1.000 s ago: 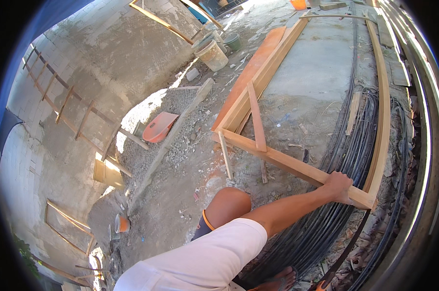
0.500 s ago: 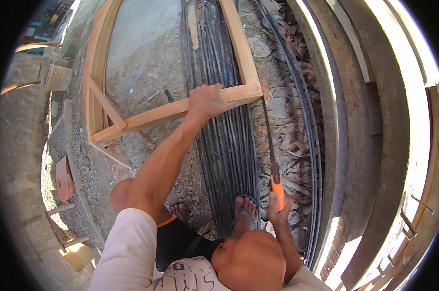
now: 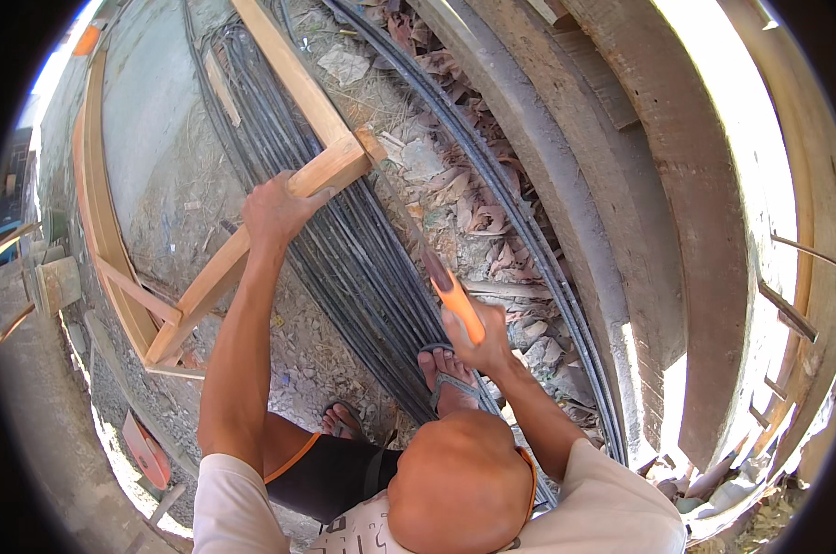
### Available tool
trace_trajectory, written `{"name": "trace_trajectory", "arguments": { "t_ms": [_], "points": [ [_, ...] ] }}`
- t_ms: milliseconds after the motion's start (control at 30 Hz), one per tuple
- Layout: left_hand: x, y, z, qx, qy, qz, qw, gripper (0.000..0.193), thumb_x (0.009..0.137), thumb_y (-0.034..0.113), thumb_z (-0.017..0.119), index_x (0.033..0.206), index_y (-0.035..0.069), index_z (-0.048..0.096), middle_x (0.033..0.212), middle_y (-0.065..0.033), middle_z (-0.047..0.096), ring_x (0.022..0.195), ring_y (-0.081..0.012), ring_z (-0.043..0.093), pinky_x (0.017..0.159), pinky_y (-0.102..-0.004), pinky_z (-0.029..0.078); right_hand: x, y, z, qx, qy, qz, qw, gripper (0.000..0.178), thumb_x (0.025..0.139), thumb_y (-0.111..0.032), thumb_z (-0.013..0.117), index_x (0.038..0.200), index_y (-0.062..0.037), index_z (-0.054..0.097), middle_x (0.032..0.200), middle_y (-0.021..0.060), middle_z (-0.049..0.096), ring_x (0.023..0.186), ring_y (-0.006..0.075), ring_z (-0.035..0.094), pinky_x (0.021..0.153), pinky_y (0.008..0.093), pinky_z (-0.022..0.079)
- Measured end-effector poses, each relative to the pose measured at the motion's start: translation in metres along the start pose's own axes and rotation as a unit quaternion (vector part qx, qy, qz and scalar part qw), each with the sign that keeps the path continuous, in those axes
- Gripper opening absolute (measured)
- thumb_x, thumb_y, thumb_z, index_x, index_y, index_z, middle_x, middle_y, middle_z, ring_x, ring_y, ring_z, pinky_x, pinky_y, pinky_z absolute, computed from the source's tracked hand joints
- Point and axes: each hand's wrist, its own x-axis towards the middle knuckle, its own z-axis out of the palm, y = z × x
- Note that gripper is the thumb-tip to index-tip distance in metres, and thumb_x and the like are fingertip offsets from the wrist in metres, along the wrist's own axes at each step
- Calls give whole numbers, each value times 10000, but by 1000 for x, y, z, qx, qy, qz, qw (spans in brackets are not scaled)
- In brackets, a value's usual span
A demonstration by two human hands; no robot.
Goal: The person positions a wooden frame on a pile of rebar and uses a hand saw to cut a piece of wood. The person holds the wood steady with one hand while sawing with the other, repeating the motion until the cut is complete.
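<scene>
A rectangular wooden frame (image 3: 213,279) stretches away in front of me. My left hand (image 3: 284,210) grips its near rail, close to the right corner. In my right hand (image 3: 481,334) is a handsaw (image 3: 457,303) with an orange and dark handle. Its thin blade runs up to that corner, next to a short wood end (image 3: 370,146) that sticks out there. The exact contact of the teeth with the wood is too small to make out. A diagonal brace (image 3: 139,290) crosses the frame's left corner.
Long dark metal bars (image 3: 363,268) lie bundled beneath the frame, beside my sandalled foot (image 3: 453,380). More thin bars (image 3: 520,217) curve past on the right, by dry leaves and rubble. Thick timber planks (image 3: 658,185) line the right side. A reddish flat tool (image 3: 147,452) lies at left.
The view has turned, so the frame appears tilted and farther left. My right hand and the saw are nearer the frame's corner. My left hand keeps its grip on the rail.
</scene>
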Motion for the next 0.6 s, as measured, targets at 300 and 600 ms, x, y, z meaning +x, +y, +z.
{"name": "trace_trajectory", "arguments": {
  "t_ms": [300,600],
  "points": [
    [-1,21,0,1,28,20,999,805,705,745,810,1161,82,812,872,-193,790,863,-379,780,802,-488,605,67,18,14,57,32,-15,998,207,952,-203,748,968,0,713,730,233,653,655,437,667,590,442,527],
    [-2,5,-2,18,20,5,1000,730,697,736,815,1084,117,818,807,-162,782,798,-353,778,750,-478,607,-69,20,-34,-40,-35,-35,998,401,921,-180,690,1254,44,711,1156,288,745,958,412,786,807,418,647]
  ]
}}
